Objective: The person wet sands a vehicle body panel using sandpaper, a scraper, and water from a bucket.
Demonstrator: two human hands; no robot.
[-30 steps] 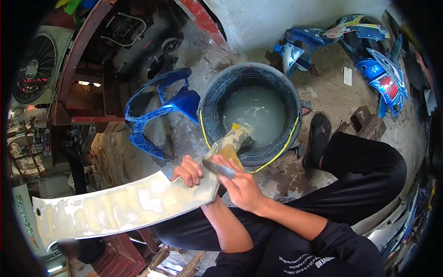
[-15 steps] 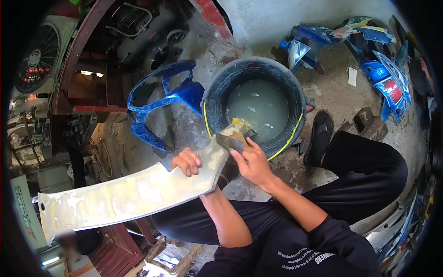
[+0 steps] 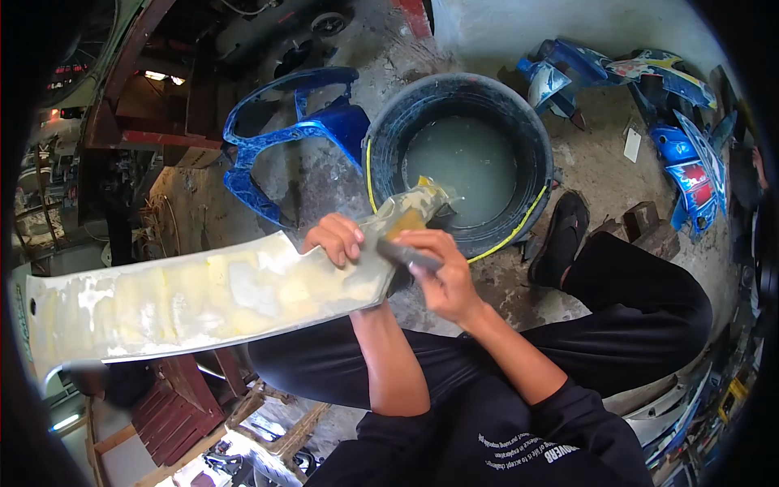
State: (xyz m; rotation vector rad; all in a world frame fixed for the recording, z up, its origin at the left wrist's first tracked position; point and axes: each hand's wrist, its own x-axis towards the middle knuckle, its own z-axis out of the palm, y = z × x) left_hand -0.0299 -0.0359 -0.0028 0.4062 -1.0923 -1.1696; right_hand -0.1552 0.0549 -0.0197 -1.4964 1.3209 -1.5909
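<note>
Nearly closed, the right hand (image 3: 445,277) grips a sheet (image 3: 411,256)

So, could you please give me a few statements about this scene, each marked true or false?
1. The left hand grips the long patchy panel. True.
2. The right hand is empty. False: it holds a dark, blurred piece at the panel.
3. Cloudy liquid stands in the dark bucket. True.
4. The thin strip at the bucket's edge is red. False: it is yellow.
5. In the picture, the blue frame-like part lies left of the bucket. True.
</note>
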